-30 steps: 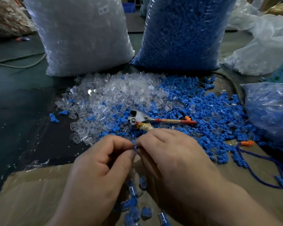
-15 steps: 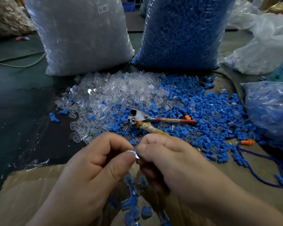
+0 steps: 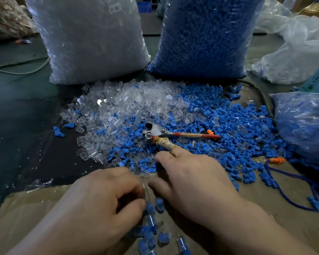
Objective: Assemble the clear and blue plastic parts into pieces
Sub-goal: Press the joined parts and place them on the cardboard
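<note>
L hand (image 3: 103, 205) sits near, over the cardboard (image 3: 26, 218), fingers curled in w/ thumb tucked toward the index. Blur hides whether it pinches anything, so can't tell. R hand (image 3: 191, 183) lies flatter, fingers stretched fwd, tips touching the near edge of the loose pile, nothing gripped; prob. fishing for the next part.

The clear parts (image 3: 129, 107) are heaped far-left and the blue parts (image 3: 228, 126) far-right, mixed in the middle, so either kind is a short reach away. The finished pieces (image 3: 162, 237) lie near, between the two hands, prob. put there to stay apart from raw stock. The pliers (image 3: 155, 129) rest on the pile, handles pointing right & near, handy for the R hand. Refills stand behind: clear bag (image 3: 88, 39) left, blue bag (image 3: 204, 34) right.
</note>
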### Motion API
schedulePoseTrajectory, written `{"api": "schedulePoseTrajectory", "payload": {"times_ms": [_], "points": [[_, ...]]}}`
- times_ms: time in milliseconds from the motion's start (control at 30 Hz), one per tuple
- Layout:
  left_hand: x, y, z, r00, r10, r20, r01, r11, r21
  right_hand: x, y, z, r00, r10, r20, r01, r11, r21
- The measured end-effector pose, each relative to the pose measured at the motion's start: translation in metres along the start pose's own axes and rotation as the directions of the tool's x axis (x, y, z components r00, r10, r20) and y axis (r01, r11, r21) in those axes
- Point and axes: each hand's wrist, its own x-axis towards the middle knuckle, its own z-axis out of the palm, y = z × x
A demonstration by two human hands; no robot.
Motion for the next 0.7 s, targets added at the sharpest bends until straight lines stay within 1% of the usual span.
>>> {"api": "schedulePoseTrajectory", "payload": {"times_ms": [67, 133, 167, 200, 267, 333, 400, 567, 700], "points": [[0.002, 0.000, 0.002, 0.996, -0.055, -0.073, 0.055, 0.998, -0.002, 0.004, -0.002, 0.001, 1.000, -0.010, 0.029, 0.012, 0.999, -0.051], [0.004, -0.004, 0.004, 0.968, -0.128, -0.216, 0.134, 0.991, 0.013, 0.007, -0.004, 0.001, 0.997, -0.031, 0.065, 0.037, 0.995, -0.094], [0.006, -0.006, 0.005, 0.951, -0.151, -0.272, 0.166, 0.985, 0.036, 0.008, -0.004, 0.002, 0.996, -0.036, 0.077, 0.044, 0.994, -0.099], [0.008, -0.007, 0.006, 0.943, -0.157, -0.294, 0.187, 0.979, 0.077, 0.009, -0.004, 0.002, 0.997, -0.038, 0.073, 0.045, 0.994, -0.095], [0.012, -0.008, 0.009, 0.955, -0.151, -0.256, 0.197, 0.967, 0.163, 0.010, -0.003, 0.003, 0.998, -0.045, 0.052, 0.049, 0.995, -0.084], [0.014, -0.005, 0.013, 0.968, -0.142, -0.208, 0.187, 0.958, 0.218, 0.010, -0.001, 0.004, 0.997, -0.060, 0.039, 0.063, 0.995, -0.073], [0.016, -0.002, 0.016, 0.974, -0.120, -0.195, 0.169, 0.951, 0.257, 0.010, 0.000, 0.004, 0.997, -0.076, 0.024, 0.077, 0.995, -0.064], [0.017, -0.001, 0.017, 0.972, -0.077, -0.220, 0.121, 0.973, 0.197, 0.011, 0.001, 0.005, 0.991, -0.133, -0.003, 0.133, 0.991, -0.029], [0.016, -0.003, 0.018, 0.963, -0.092, -0.252, 0.132, 0.980, 0.149, 0.010, -0.001, 0.004, 0.990, -0.140, -0.007, 0.141, 0.990, 0.009]]}}
